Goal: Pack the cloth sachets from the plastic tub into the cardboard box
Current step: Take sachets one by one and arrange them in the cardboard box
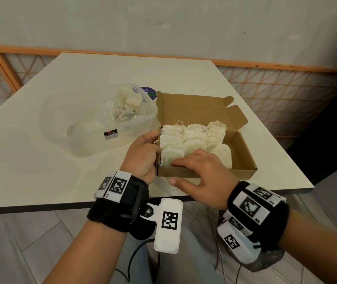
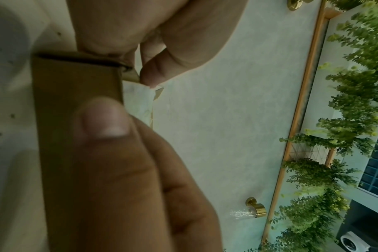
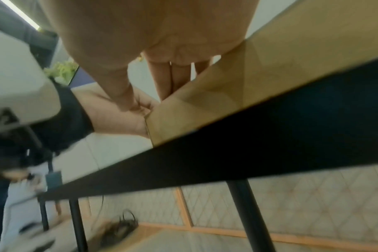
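The open cardboard box (image 1: 245, 173) sits near the table's front edge, lid (image 1: 194, 107) folded back. Several cream cloth sachets (image 1: 194, 138) fill its left and middle; the right end shows bare cardboard. My left hand (image 1: 143, 154) grips the box's near-left corner, its thumb (image 2: 104, 119) on the outer wall (image 2: 76, 88) and a fingertip (image 2: 149, 80) touching a sachet (image 2: 138, 100). My right hand (image 1: 200, 171) lies flat over the front sachets with straight fingers, its palm (image 3: 151, 34) above the box front (image 3: 248, 81). The clear plastic tub (image 1: 93, 132) stands left, with a few sachets (image 1: 128, 105) in its far right corner.
The cream table (image 1: 40, 171) ends just in front of the box; its dark front edge (image 3: 270, 136) fills the right wrist view. A purple item (image 1: 148, 92) lies behind the tub. An orange-framed lattice railing (image 1: 266, 89) and a wall stand behind the table.
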